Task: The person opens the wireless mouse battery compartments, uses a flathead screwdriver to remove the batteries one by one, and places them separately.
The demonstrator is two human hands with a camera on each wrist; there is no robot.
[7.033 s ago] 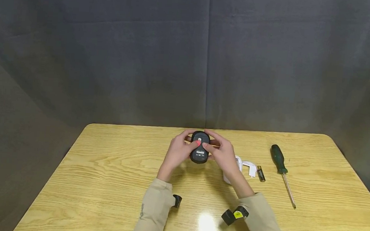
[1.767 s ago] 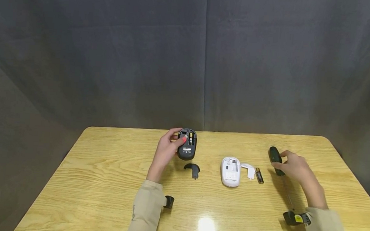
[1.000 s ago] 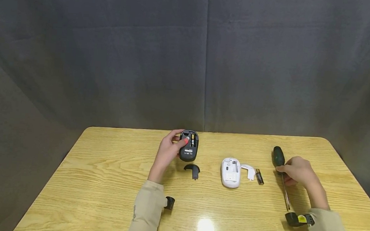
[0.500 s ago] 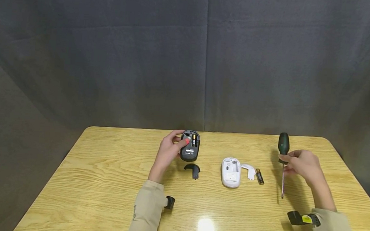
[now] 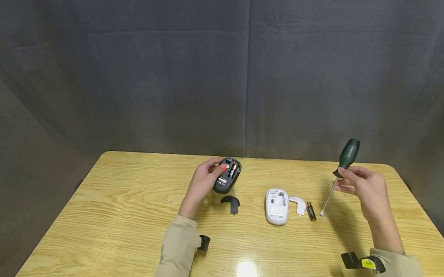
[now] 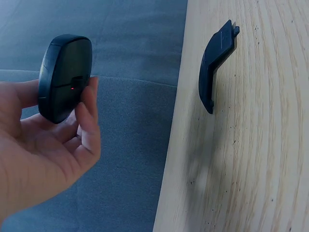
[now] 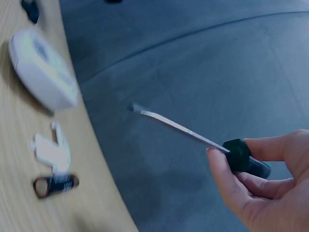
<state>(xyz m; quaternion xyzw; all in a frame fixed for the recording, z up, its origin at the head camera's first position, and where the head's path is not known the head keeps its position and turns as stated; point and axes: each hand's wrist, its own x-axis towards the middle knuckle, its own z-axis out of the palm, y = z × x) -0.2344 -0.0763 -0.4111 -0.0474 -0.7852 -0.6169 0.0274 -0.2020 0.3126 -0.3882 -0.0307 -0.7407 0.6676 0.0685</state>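
My left hand (image 5: pixel 203 179) grips a black computer mouse (image 5: pixel 225 184), underside up, with its battery bay uncovered and a battery (image 5: pixel 233 170) inside. In the left wrist view a small red light shows on the black mouse (image 6: pixel 67 79). Just below it on the table lies its black cover (image 5: pixel 234 203). My right hand (image 5: pixel 369 189) pinches a green-handled screwdriver (image 5: pixel 349 154) near the collar, raised off the table. Its shaft (image 7: pixel 178 127) slants down to the left, tip near a loose battery (image 5: pixel 311 211).
Left of the loose battery lie a white cover (image 5: pixel 299 205) and a white mouse (image 5: pixel 277 206), underside up with its bay uncovered. All rest on a wooden table (image 5: pixel 123 217). A dark curtain (image 5: pixel 171 87) hangs behind the far edge.
The black mouse lost its cover, now on the table. My right hand left it, took the screwdriver, raised it and swung its tip leftward. The black mouse has tilted slightly.
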